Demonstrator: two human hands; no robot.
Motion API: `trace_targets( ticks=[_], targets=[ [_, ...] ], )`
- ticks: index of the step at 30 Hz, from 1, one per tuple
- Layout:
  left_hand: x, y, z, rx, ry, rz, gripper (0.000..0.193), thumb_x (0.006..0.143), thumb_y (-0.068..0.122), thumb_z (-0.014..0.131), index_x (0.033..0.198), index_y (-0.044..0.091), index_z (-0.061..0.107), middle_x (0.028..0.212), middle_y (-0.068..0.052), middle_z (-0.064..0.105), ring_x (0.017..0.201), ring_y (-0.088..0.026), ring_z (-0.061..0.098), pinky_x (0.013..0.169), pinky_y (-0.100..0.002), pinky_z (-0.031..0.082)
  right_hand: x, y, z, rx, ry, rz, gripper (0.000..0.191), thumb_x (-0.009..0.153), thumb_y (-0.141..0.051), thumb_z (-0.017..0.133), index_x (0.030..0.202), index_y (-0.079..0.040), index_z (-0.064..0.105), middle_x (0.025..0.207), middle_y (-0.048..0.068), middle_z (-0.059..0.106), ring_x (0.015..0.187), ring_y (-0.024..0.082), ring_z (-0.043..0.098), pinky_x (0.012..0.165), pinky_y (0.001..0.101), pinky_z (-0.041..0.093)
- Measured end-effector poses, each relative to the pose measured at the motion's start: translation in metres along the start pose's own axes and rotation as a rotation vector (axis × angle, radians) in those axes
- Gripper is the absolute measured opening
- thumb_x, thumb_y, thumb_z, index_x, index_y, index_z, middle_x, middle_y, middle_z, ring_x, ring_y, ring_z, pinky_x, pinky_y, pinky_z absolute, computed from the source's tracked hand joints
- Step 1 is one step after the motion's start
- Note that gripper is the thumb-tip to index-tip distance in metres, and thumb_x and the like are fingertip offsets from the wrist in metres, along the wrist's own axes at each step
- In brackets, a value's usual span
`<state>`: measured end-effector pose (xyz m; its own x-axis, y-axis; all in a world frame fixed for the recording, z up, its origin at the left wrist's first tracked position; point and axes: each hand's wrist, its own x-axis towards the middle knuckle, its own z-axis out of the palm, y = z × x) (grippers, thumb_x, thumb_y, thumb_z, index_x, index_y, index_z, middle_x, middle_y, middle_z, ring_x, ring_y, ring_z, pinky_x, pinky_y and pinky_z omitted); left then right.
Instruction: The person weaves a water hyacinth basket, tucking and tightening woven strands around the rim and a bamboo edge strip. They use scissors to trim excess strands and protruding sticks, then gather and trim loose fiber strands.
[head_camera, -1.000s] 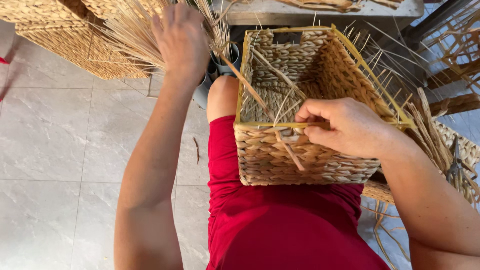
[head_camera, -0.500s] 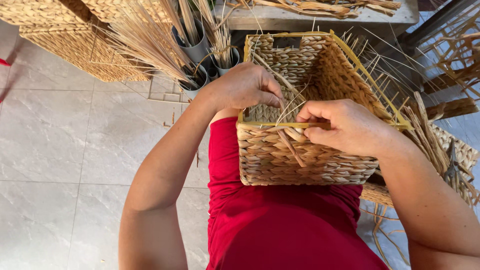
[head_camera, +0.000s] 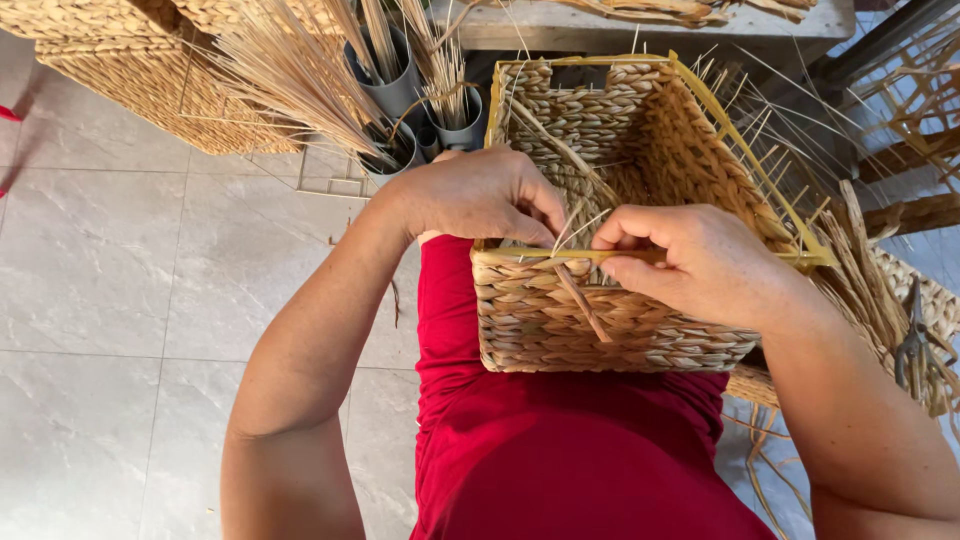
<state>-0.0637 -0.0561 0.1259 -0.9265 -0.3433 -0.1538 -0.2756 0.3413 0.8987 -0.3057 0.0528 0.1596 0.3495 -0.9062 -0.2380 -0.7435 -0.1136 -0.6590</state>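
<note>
Pinching thin straw strands (head_camera: 572, 222) at the near rim of the woven basket (head_camera: 600, 320), both hands meet there: left hand (head_camera: 475, 195) curled over the rim's left part, right hand (head_camera: 690, 262) clamped on the yellow frame bar (head_camera: 540, 254) with thumb and fingers. Basket rests on the red-clothed lap (head_camera: 560, 450). Both forearms angle inward, elbows out. Fingertips partly hidden behind the rim. Grey tubes (head_camera: 400, 95) with straw stand beyond the basket; scissors (head_camera: 912, 345) to its right, hard to make out.
</note>
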Motion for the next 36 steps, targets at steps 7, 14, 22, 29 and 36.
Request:
trace_targets(
  ticks=[7,14,22,29,36],
  targets=[
    [-0.004,-0.004,0.001,0.131,0.143,0.056,0.018,0.091,0.021,0.074,0.103,0.01,0.079,0.087,-0.001,0.08,0.076,-0.008,0.072,0.073,-0.028,0.055,-0.01,-0.001,0.001,0.047,0.22,-0.297,0.025,0.088,-0.023,0.076,0.107,-0.008,0.068,0.105,0.003,0.069,0.089,0.014,0.068,0.072,0.029,0.055],
    [-0.013,-0.007,0.006,0.163,0.2,0.038,0.017,0.09,0.022,0.073,0.102,0.012,0.08,0.088,-0.002,0.081,0.079,-0.012,0.074,0.074,-0.03,0.055,-0.044,-0.03,0.038,-0.544,0.525,-0.528,0.028,0.076,-0.028,0.087,0.088,-0.011,0.068,0.11,0.006,0.063,0.115,0.029,0.058,0.103,0.0525,0.041],
    [-0.017,-0.005,0.009,0.214,0.256,0.035,0.017,0.091,0.029,0.072,0.1,0.018,0.081,0.087,0.003,0.08,0.08,-0.011,0.076,0.075,-0.03,0.055,-0.04,-0.02,0.03,-0.57,0.615,-0.492,0.021,0.081,-0.003,0.079,0.085,-0.01,0.06,0.111,0.003,0.065,0.118,0.026,0.063,0.111,0.0515,0.041],
    [-0.019,-0.007,0.012,0.275,0.315,0.019,0.014,0.091,0.03,0.075,0.098,0.021,0.082,0.087,0.003,0.08,0.083,-0.012,0.075,0.078,-0.03,0.054,-0.019,-0.007,0.028,-0.592,0.617,-0.55,0.021,0.089,0.004,0.074,0.093,-0.006,0.056,0.099,0.006,0.068,0.096,0.025,0.069,0.109,0.0455,0.049],
    [-0.033,0.001,0.046,0.166,0.961,0.146,0.017,0.097,0.003,0.073,0.114,0.008,0.075,0.1,-0.008,0.072,0.08,-0.02,0.066,0.071,-0.031,0.052,-0.013,-0.006,0.02,-0.519,0.56,-0.59,0.026,0.085,0.0,0.077,0.107,-0.004,0.065,0.094,0.008,0.066,0.089,0.028,0.066,0.091,0.0419,0.053]
  ],
)
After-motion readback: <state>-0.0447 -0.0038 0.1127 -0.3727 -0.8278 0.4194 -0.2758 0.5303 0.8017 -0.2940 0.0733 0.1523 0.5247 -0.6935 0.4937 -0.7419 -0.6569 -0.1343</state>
